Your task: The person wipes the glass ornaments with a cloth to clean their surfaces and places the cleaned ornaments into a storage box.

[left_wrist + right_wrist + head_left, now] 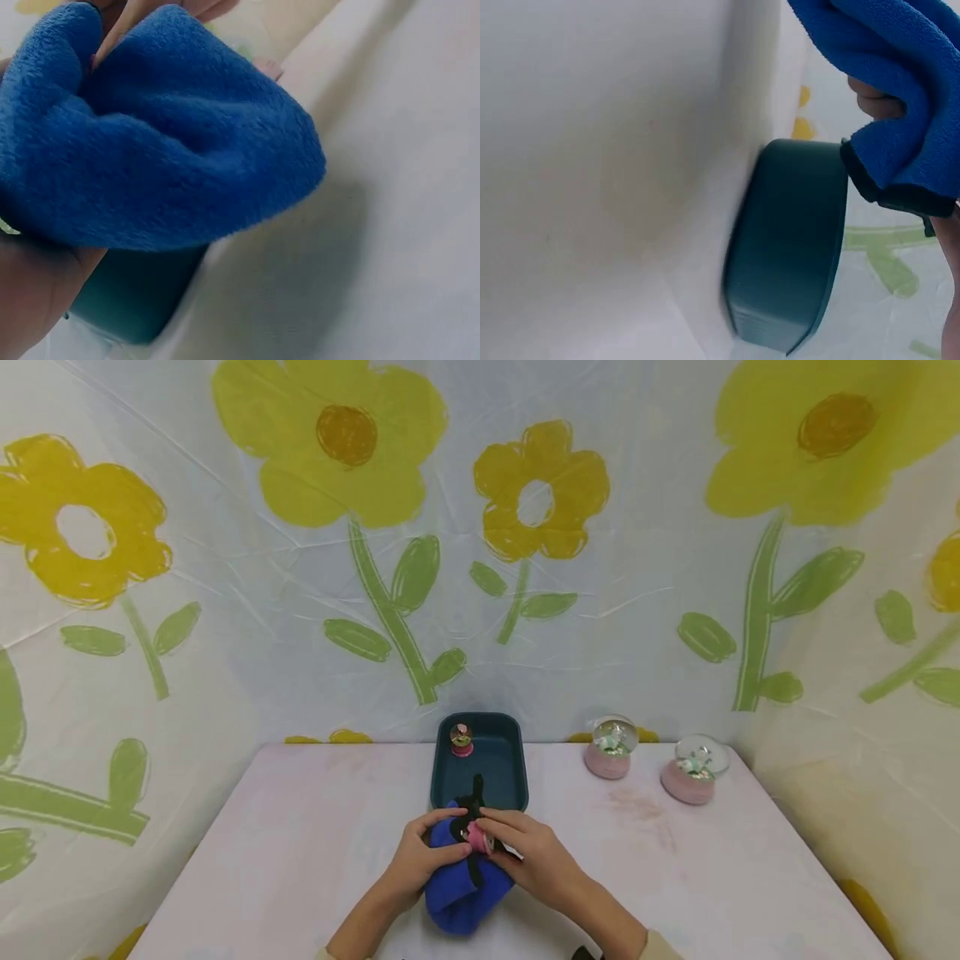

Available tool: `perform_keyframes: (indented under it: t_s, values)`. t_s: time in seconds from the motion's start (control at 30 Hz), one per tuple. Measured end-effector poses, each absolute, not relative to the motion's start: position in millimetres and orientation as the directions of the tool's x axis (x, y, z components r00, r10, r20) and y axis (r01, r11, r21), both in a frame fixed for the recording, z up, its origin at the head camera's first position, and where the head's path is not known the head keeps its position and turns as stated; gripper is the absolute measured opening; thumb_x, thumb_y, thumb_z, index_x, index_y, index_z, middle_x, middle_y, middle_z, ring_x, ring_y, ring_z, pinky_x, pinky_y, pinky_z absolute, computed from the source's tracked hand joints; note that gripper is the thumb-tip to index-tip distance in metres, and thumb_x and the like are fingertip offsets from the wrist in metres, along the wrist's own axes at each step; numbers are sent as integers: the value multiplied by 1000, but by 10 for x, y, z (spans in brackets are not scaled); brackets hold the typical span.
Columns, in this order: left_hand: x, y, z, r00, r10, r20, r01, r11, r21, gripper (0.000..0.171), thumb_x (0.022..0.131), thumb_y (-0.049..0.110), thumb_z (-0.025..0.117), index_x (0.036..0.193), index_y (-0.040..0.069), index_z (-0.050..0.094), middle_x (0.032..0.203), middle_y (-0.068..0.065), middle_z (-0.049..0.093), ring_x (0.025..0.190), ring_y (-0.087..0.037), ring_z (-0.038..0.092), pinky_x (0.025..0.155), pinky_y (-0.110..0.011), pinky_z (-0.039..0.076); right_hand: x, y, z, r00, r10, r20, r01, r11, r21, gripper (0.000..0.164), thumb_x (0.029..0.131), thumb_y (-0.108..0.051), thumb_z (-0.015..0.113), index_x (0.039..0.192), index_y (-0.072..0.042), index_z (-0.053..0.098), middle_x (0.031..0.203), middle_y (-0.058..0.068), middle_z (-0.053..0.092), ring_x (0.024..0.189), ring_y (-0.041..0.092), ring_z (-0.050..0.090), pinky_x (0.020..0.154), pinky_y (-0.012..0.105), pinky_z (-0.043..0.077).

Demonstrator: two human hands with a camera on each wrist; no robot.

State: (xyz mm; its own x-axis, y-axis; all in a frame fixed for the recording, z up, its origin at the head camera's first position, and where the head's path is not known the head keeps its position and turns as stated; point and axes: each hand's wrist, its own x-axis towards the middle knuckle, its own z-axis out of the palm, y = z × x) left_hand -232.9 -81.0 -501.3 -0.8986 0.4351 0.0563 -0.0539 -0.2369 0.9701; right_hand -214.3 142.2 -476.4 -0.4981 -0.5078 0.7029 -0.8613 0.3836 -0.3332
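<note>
Both hands are together above the near end of a dark teal tray [491,760]. My left hand [414,856] grips a fluffy blue towel [457,893] with black trim, its thumb on top close to a small pink-based figurine [477,838]. From the other side my right hand [542,858] pinches that figurine against the cloth; fingers and towel hide much of it. In the left wrist view the towel [180,165] bulges in a fold. A black-edged corner of the towel [900,150] hangs in the right wrist view. A tiny snow globe [461,740] stands in the tray's far left corner.
Two larger snow globes with pink bases stand at the back right, one [611,748] nearer the tray and another [693,770] further right. Flower-printed sheeting [615,635] closes off the back and sides of the pale table [300,852].
</note>
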Motion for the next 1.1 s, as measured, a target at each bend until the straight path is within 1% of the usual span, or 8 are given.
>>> perform_keyframes:
  t_s: [0.17, 0.3, 0.47, 0.6, 0.73, 0.87, 0.97, 1.1]
  values:
    - [-2323, -823, -4995, -898, 437, 56, -40, -207, 977, 50, 83, 10, 76, 130, 3, 59, 131, -16, 52, 116, -29, 52, 93, -39, 46, -2166, 1396, -4840, -543, -444, 713, -839, 254, -482, 55, 71, 8, 81, 123, 5, 62, 121, 19, 63, 106, 27, 64, 78, 28, 53]
    - [-2310, -852, -4992, -899, 430, 89, 27, -149, 989, 50, 81, 11, 78, 128, 7, 61, 127, -15, 55, 113, -30, 54, 91, -40, 47, -2169, 1363, -4855, -638, -406, 654, -758, 178, -628, 50, 73, 6, 80, 120, 7, 63, 116, 21, 64, 100, 28, 66, 72, 34, 55]
    - [-2339, -855, -4979, -900, 408, 153, 131, -81, 988, 50, 78, 14, 82, 125, 15, 64, 124, -10, 58, 113, -31, 53, 90, -43, 47, -2147, 1355, -4747, -829, -363, 426, -529, 262, -807, 41, 84, -7, 74, 123, 0, 63, 111, 11, 68, 97, 21, 67, 77, 32, 54]
    - [-2341, -849, -4987, -895, 402, 195, 184, -68, 981, 52, 77, 15, 83, 126, 17, 64, 125, -9, 57, 115, -32, 51, 90, -45, 47, -2125, 1345, -4674, -895, -332, 298, -409, 344, -845, 39, 91, -19, 70, 125, -3, 63, 108, 6, 70, 96, 18, 66, 78, 28, 54]
    - [-2404, -842, -4972, -893, 406, 197, 177, -85, 980, 51, 79, 14, 81, 127, 13, 63, 126, -12, 56, 114, -32, 52, 90, -44, 47, -2154, 1355, -4617, -858, -360, 367, -483, 320, -815, 43, 88, -19, 72, 127, -3, 62, 115, 7, 67, 98, 19, 66, 79, 30, 54]
    - [-2477, -837, -4951, -881, 430, 195, 162, -113, 980, 47, 86, 16, 75, 130, 11, 60, 130, -12, 55, 116, -30, 52, 93, -42, 46, -2226, 1372, -4617, -712, -398, 578, -695, 285, -660, 46, 82, -9, 77, 126, -3, 64, 123, 8, 64, 108, 21, 63, 86, 31, 51]
    - [-2450, -856, -4943, -870, 455, 192, 148, -130, 980, 39, 97, 21, 60, 134, 9, 56, 134, -12, 52, 121, -27, 50, 96, -39, 43, -2246, 1358, -4684, -594, -402, 696, -804, 280, -525, 45, 80, -3, 78, 123, -3, 65, 124, 11, 63, 113, 25, 61, 92, 30, 47]
    - [-2368, -874, -4955, -862, 481, 160, 106, -138, 985, 40, 106, 27, 39, 137, 5, 51, 136, -15, 51, 121, -26, 51, 96, -35, 43, -2183, 1330, -4762, -560, -390, 731, -829, 257, -497, 42, 79, -1, 79, 119, -2, 67, 120, 14, 64, 109, 27, 62, 90, 31, 49]
